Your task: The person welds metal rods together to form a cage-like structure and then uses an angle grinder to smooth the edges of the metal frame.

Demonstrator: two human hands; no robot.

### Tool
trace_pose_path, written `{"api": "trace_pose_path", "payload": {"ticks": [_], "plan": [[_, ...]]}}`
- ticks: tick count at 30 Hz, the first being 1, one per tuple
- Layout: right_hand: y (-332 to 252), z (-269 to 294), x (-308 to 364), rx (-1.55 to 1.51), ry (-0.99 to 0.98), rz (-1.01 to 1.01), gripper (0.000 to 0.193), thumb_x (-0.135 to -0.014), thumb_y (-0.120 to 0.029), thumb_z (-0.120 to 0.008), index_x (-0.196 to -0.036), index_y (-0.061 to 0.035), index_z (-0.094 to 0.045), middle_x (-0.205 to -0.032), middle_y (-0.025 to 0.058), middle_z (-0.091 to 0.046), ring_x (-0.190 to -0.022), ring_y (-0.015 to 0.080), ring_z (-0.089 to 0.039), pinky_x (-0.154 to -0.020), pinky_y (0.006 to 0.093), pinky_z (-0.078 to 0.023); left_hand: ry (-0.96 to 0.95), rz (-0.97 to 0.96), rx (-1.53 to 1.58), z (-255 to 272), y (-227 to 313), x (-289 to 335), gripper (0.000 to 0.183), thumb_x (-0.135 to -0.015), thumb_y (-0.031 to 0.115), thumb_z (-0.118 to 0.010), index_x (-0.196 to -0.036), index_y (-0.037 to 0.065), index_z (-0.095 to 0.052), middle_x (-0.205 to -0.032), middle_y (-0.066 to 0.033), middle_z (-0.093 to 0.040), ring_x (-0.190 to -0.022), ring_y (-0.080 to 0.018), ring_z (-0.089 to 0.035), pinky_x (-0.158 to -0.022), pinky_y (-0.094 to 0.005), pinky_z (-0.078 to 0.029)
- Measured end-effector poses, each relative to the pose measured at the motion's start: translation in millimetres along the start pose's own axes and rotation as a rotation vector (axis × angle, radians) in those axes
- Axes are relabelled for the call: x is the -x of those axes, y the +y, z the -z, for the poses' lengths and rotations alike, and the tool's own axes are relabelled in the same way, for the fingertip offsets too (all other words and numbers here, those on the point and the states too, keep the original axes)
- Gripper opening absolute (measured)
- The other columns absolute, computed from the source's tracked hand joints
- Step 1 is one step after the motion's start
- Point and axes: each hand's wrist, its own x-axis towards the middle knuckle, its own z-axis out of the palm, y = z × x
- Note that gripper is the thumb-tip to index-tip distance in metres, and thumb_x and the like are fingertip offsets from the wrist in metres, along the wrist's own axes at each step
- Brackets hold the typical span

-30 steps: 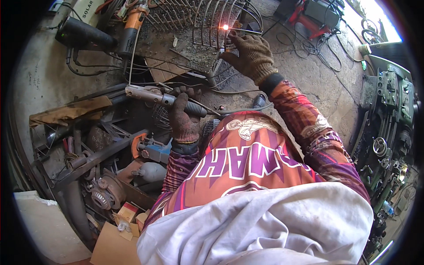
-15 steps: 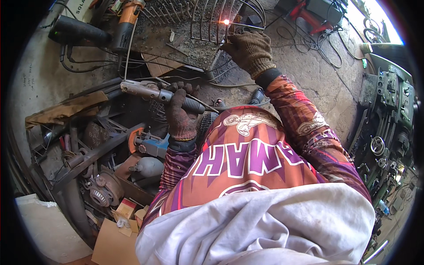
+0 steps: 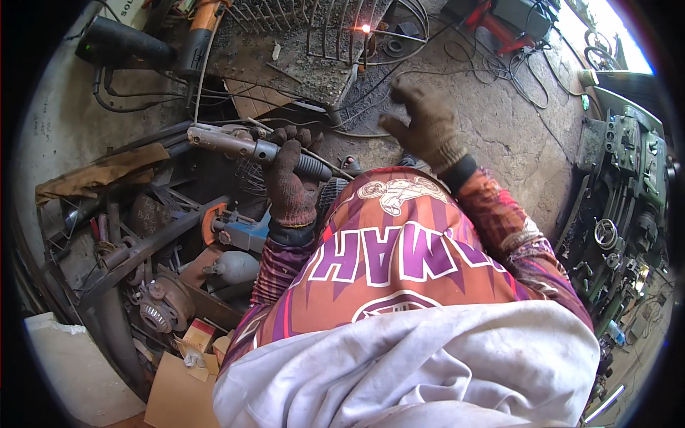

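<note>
My left hand (image 3: 291, 189), in a dark knit glove, is closed round the ribbed grip of a welding electrode holder (image 3: 228, 141). A thin rod (image 3: 207, 71) rises from the holder's jaw end toward the far edge. My right hand (image 3: 427, 127), in a brown knit glove, hangs over the floor with thumb and fingers apart and nothing in it. Beyond it, a grille of curved metal bars (image 3: 339, 39) lies at the far side of a gritty worktable (image 3: 314, 84). One spot on the bars glows orange.
A dark cylinder (image 3: 128, 50) and an orange-and-black power tool (image 3: 200, 43) are at the far left. Scrap metal and a grey gas bottle (image 3: 235, 269) lie at left. Cables (image 3: 510, 71) cross the floor at far right; a green lathe-like machine (image 3: 635, 157) stands at right.
My right hand has drawn back from the curved bars toward my body, and its fingers have spread. My left hand keeps the electrode holder, almost unmoved.
</note>
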Motion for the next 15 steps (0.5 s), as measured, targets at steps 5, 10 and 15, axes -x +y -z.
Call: {"api": "trace_pose_path", "payload": {"ticks": [5, 10, 15], "plan": [[-18, -6, 7, -0.648, -0.579, -0.173, 0.047, -0.092, -0.039, -0.069, -0.127, -0.0075, -0.065, -0.105, 0.0157, -0.071, -0.099, 0.0331, -0.068, -0.088, 0.0428, -0.052, -0.075, 0.009, 0.03, -10, -12, -10, 0.025, -0.09, -0.005, -0.061, -0.112, 0.006, -0.06, -0.106, -0.0073, -0.065, -0.1, -0.0214, -0.066, -0.1, -0.0489, -0.054], [-29, 0, -4, -0.43, -0.737, 0.001, 0.041, -0.096, -0.039, -0.061, -0.119, -0.0054, -0.067, -0.103, 0.0207, -0.069, -0.098, 0.0369, -0.067, -0.086, 0.0432, -0.052, -0.105, 0.067, 0.029, -34, -18, -9, 0.029, -0.087, -0.01, -0.058, -0.109, 0.01, -0.058, -0.108, -0.0049, -0.062, -0.105, -0.0224, -0.065, -0.104, -0.048, -0.052], [-16, 7, 0, -0.45, -0.683, 0.073, 0.039, -0.096, -0.035, -0.06, -0.12, -0.0052, -0.066, -0.104, 0.021, -0.068, -0.096, 0.0365, -0.067, -0.085, 0.043, -0.052, -0.061, 0.091, 0.003, -41, -27, -6, 0.03, -0.087, -0.009, -0.059, -0.11, 0.01, -0.058, -0.114, -0.0064, -0.064, -0.109, -0.0241, -0.064, -0.103, -0.0501, -0.053]]}}
